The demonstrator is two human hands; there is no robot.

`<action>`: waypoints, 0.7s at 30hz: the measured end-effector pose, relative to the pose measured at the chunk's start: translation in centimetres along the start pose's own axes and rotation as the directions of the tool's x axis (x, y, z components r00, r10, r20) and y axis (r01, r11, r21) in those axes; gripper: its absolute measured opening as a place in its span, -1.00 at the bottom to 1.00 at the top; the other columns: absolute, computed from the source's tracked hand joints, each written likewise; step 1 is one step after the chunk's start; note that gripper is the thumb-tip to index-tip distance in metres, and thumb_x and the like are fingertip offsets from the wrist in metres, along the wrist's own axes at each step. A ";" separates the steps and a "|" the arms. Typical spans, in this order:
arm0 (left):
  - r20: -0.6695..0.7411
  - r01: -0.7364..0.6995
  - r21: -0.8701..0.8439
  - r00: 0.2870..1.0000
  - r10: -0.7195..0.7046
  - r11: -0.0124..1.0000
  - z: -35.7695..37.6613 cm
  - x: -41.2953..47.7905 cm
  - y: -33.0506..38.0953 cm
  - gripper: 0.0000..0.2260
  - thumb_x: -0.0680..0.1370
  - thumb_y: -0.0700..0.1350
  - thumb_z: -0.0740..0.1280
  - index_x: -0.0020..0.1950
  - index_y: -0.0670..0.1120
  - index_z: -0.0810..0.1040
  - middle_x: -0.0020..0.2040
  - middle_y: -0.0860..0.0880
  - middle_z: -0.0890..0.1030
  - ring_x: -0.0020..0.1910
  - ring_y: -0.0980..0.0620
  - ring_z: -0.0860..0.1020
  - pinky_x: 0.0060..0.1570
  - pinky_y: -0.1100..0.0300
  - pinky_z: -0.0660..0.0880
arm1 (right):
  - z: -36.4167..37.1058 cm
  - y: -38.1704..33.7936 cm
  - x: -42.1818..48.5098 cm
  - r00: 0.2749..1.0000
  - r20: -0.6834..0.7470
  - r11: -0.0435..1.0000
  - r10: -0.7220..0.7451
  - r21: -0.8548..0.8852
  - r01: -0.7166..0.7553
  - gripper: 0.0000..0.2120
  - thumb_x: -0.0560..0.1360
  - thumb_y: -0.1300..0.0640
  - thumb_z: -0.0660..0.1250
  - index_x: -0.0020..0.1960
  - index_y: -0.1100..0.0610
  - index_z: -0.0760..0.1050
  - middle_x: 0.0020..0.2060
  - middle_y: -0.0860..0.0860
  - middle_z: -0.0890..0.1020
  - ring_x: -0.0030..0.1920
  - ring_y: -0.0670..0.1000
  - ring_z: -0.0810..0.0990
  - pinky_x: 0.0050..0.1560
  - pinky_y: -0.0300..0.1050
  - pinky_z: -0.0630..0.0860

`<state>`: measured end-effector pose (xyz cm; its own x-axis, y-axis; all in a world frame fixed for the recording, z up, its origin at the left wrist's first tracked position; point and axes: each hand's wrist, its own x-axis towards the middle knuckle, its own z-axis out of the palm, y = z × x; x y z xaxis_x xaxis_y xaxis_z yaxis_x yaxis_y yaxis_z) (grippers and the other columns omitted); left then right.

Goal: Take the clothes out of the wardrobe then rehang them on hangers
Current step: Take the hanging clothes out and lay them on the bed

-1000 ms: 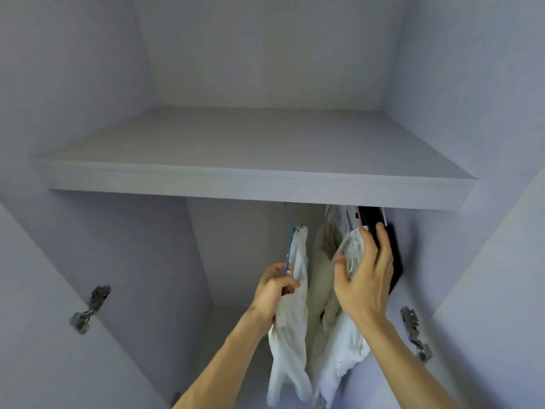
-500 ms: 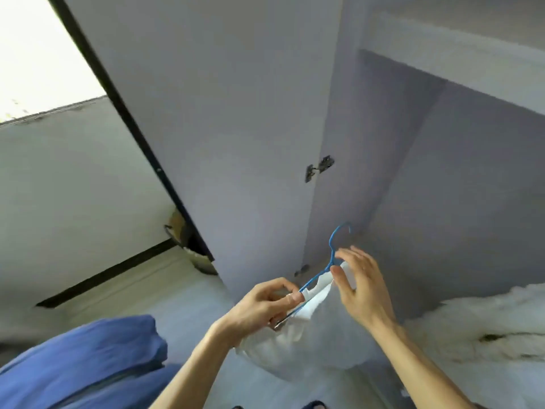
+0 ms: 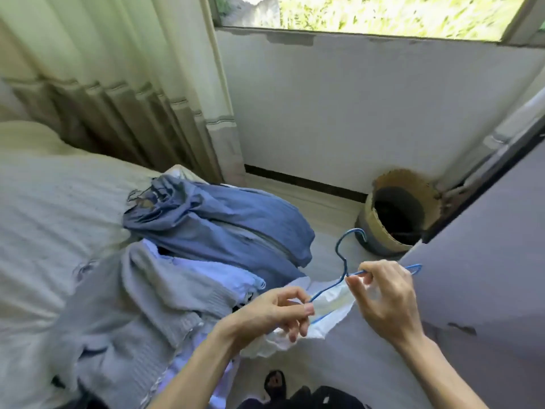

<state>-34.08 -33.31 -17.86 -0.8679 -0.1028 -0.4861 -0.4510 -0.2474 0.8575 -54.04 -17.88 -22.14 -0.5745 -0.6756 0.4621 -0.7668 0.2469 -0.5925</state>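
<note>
In the head view, a blue wire hanger (image 3: 345,268) carrying a white garment (image 3: 324,326) spans both hands, its low end pinched by the left hand (image 3: 274,314) at eight o'clock, its neck wire pinched by the right hand (image 3: 386,299) at three o'clock, hook pointing to twelve.

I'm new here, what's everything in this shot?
hanger: one, blue, between both hands
white garment: one, white, on the hanger
blue garment: one, blue, on the bed
grey garment: one, grey, on the bed
bed: one, cream, left
curtain: one, cream, behind bed
window: one, green outside, top
basket: one, tan, floor by wall
wardrobe door: one, lilac-grey, right
left hand: one, pinches hanger's end
right hand: one, pinches hanger near hook
</note>
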 end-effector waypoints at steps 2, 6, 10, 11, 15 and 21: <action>-0.113 -0.043 -0.057 0.993 0.036 0.997 -2.6 -4.0 -1.7 -0.78 0.60 0.06 0.37 0.17 0.00 0.59 -0.10 -0.10 0.68 -0.38 0.03 0.46 -0.29 0.28 0.42 | 3.7 -3.3 1.5 0.992 0.081 0.995 -0.101 0.035 0.098 -0.65 0.55 -0.19 0.28 -0.10 0.10 0.55 -0.32 -0.10 0.49 -0.26 0.04 0.50 -0.09 0.05 0.42; -0.330 -0.140 -0.159 0.941 0.081 0.977 -5.9 -12.3 -5.2 -0.69 0.60 0.03 0.33 0.35 0.10 0.57 0.00 -0.09 0.70 -0.46 0.12 0.42 -0.40 0.36 0.35 | 10.4 -10.7 3.3 0.929 0.219 0.950 -0.298 0.162 0.267 -0.61 0.55 -0.29 0.21 -0.09 0.03 0.53 -0.31 -0.14 0.50 -0.23 0.00 0.50 -0.03 -0.07 0.35; -0.522 -0.265 -0.337 0.851 0.055 0.903 -6.0 -20.6 -9.1 -0.68 0.62 -0.03 0.32 0.37 0.04 0.55 0.01 -0.10 0.67 -0.48 0.16 0.45 -0.45 0.36 0.35 | 16.2 -18.8 2.7 0.804 0.347 0.862 -0.482 0.350 0.366 -0.63 0.52 -0.33 0.22 -0.10 -0.03 0.51 -0.32 -0.17 0.50 -0.21 -0.04 0.50 -0.03 -0.10 0.33; -0.562 -0.308 -0.374 0.826 0.050 0.875 -5.5 -22.5 -10.2 -0.68 0.62 -0.03 0.31 0.38 0.03 0.54 0.01 -0.10 0.66 -0.50 0.16 0.45 -0.48 0.36 0.33 | 17.4 -20.8 2.2 0.762 0.372 0.833 -0.530 0.399 0.384 -0.65 0.51 -0.32 0.22 -0.10 -0.04 0.51 -0.33 -0.17 0.50 -0.22 -0.04 0.51 -0.04 -0.09 0.35; -0.704 -0.474 -0.424 0.708 0.049 0.772 -1.6 -29.2 -14.5 -0.66 0.64 -0.05 0.30 0.43 0.03 0.49 0.04 -0.06 0.64 -0.56 0.17 0.36 -0.59 0.31 0.14 | 20.5 -28.0 -1.7 0.561 0.454 0.709 -0.692 0.575 0.408 -0.67 0.49 -0.29 0.25 -0.15 -0.03 0.51 -0.36 -0.16 0.50 -0.27 0.00 0.53 -0.12 0.03 0.45; -0.828 -0.532 -0.427 0.554 -0.081 0.731 6.2 -37.8 -19.2 -0.63 0.64 -0.06 0.33 0.45 -0.02 0.47 -0.11 -0.03 0.52 -0.57 0.18 0.29 -0.59 0.28 0.09 | 20.6 -35.1 -9.4 0.266 0.470 0.534 -0.841 0.799 0.276 -0.62 0.48 -0.30 0.27 -0.15 0.02 0.54 -0.37 -0.11 0.50 -0.31 -0.04 0.50 -0.21 -0.07 0.49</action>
<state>6.06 -18.68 -14.89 -0.2721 -0.8351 -0.4781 0.2214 -0.5378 0.8135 -15.82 -34.50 -19.33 0.6271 -0.7141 0.3110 -0.3389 -0.6097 -0.7165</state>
